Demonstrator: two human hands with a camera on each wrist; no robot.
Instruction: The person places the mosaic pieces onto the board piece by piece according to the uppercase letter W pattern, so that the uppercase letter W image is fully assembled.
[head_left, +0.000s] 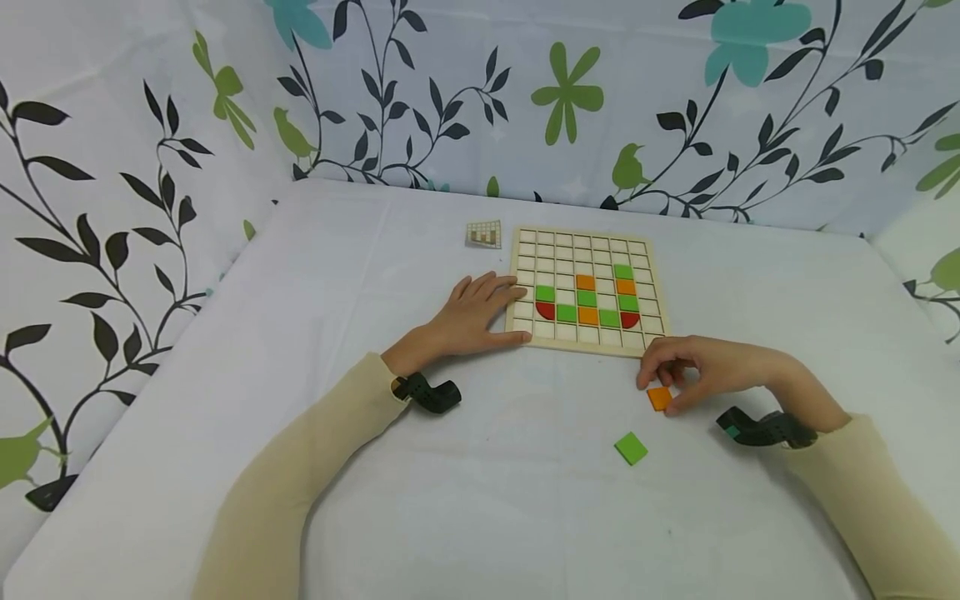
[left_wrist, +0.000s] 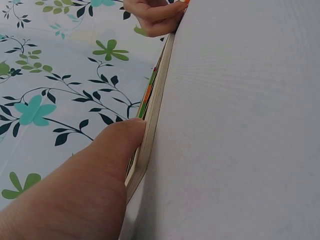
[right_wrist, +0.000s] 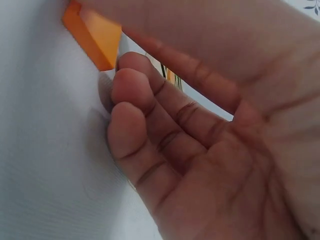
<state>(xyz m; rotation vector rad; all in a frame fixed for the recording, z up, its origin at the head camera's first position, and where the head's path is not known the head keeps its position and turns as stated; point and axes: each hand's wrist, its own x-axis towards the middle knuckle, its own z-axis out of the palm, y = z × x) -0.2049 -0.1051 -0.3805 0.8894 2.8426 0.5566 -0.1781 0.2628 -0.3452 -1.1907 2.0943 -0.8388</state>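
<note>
A square wooden grid board [head_left: 585, 348] lies on the white table, with several green, orange and dark red tiles set in its cells. My left hand [head_left: 476, 317] rests against the board's left side, fingers spread over that edge. In the left wrist view its thumb [left_wrist: 117, 137] touches the board's near edge. Just off the board's near right corner, my right hand [head_left: 701, 371] pinches an orange square tile [head_left: 660, 398] between thumb and index finger, at the table surface. The right wrist view shows the orange tile [right_wrist: 95, 37] partly hidden by the thumb; the other fingers are bent.
A loose green square tile [head_left: 631, 448] lies on the table, nearer to me than the orange one. Beyond my left hand sits a small card [head_left: 483, 234] with a printed grid. Behind the table hangs a leaf-patterned cloth [head_left: 450, 92].
</note>
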